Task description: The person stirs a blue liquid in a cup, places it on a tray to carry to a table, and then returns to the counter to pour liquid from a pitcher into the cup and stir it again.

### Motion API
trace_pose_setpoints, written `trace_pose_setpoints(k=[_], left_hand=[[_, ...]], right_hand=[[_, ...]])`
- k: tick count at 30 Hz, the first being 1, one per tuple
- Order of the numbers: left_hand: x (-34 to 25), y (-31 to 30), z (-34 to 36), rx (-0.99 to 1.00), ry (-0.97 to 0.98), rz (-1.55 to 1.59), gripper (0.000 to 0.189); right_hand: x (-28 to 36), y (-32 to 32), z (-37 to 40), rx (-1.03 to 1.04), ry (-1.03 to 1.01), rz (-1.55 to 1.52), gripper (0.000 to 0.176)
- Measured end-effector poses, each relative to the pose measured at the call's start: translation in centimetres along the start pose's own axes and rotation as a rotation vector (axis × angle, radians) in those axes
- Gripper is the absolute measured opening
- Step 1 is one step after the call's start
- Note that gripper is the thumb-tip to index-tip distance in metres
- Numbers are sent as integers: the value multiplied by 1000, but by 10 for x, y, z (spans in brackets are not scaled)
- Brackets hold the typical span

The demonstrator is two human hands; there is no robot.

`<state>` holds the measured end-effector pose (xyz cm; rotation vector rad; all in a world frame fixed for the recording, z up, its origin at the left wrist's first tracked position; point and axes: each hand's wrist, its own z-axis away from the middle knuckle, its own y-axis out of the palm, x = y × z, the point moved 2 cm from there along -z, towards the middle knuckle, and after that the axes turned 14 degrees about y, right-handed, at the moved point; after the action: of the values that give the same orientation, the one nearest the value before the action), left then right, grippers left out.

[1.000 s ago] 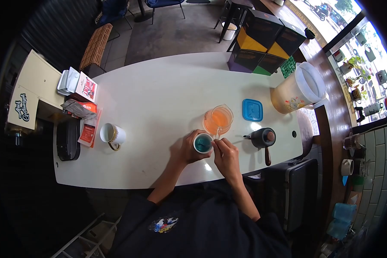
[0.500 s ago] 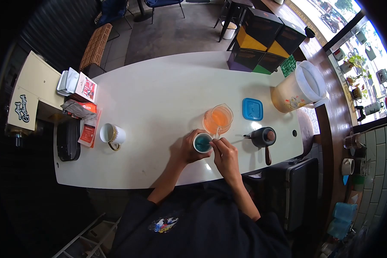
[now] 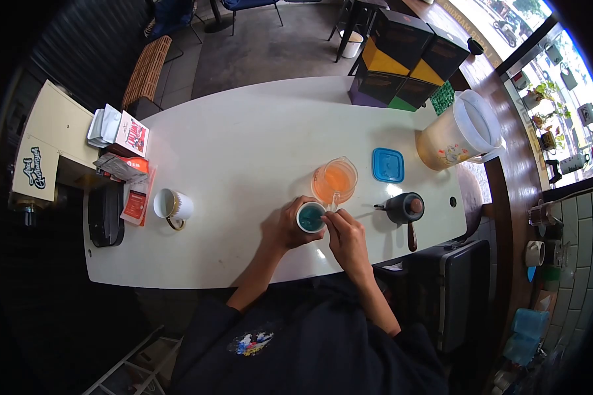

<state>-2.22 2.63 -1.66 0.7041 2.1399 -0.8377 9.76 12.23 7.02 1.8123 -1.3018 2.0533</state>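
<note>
My left hand [image 3: 287, 227] is wrapped round a small white cup [image 3: 310, 218] with blue-green liquid in it. At the cup's right rim my right hand [image 3: 346, 234] is closed in a pinch, its fingertips over the edge; what it pinches is too small to make out. Just behind the cup stands a clear glass jug [image 3: 334, 181] with orange liquid, its handle towards my right hand. A blue square lid [image 3: 388, 165] lies right of the jug. The dark pot with a wooden handle [image 3: 405, 209] stands to the right of my right hand.
On the white table [image 3: 230, 151] a white mug [image 3: 173, 205] stands at left, near packets [image 3: 135, 197] and a black case [image 3: 105, 214]. A large plastic pitcher [image 3: 458, 131] and stacked black boxes [image 3: 402, 59] stand at the back right. A cream machine [image 3: 49, 141] is at far left.
</note>
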Motion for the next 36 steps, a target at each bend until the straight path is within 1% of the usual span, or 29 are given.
trace_pose_setpoints(k=[4, 6, 9, 11, 13, 15, 20, 22, 25, 26, 28, 31, 34, 36], left_hand=[[-2, -1, 0, 0, -19, -5, 50], [-1, 0, -1, 2, -17, -8, 50], [-3, 0, -1, 14, -39, -18, 50], [-3, -1, -1, 26, -60, -26, 50], [-2, -1, -1, 8, -22, 2, 51], [-3, -2, -2, 18, -16, -10, 50], [-1, -1, 0, 10, 0, -36, 53], [2, 0, 3, 45, -78, -48, 54], [0, -1, 3, 62, -110, -51, 57], [0, -1, 2, 63, -110, -51, 57], [-2, -2, -1, 14, -36, -37, 48], [-1, -1, 0, 28, -18, -75, 48], [-4, -1, -2, 14, -15, -68, 48], [-6, -3, -3, 23, -25, -76, 48]], right_hand=[[3, 3, -4, -34, 3, -18, 7], [6, -1, -5, -84, -16, 30, 8], [3, -7, -4, -68, 14, 98, 8], [4, -7, -3, -42, 30, 82, 8], [2, -5, -1, -19, 49, 65, 7], [1, 1, 0, -12, 16, -14, 6], [1, 0, -5, -53, -5, 28, 6], [0, -3, -5, -79, -11, 48, 6], [0, -6, -2, -68, 29, 85, 7], [-1, -4, -1, -59, 18, 68, 7], [-1, -1, 1, -51, 8, 49, 7], [1, 3, 0, -18, 10, 6, 7], [2, 0, -3, -57, -7, 6, 7], [1, -3, -3, -78, -39, 122, 10]])
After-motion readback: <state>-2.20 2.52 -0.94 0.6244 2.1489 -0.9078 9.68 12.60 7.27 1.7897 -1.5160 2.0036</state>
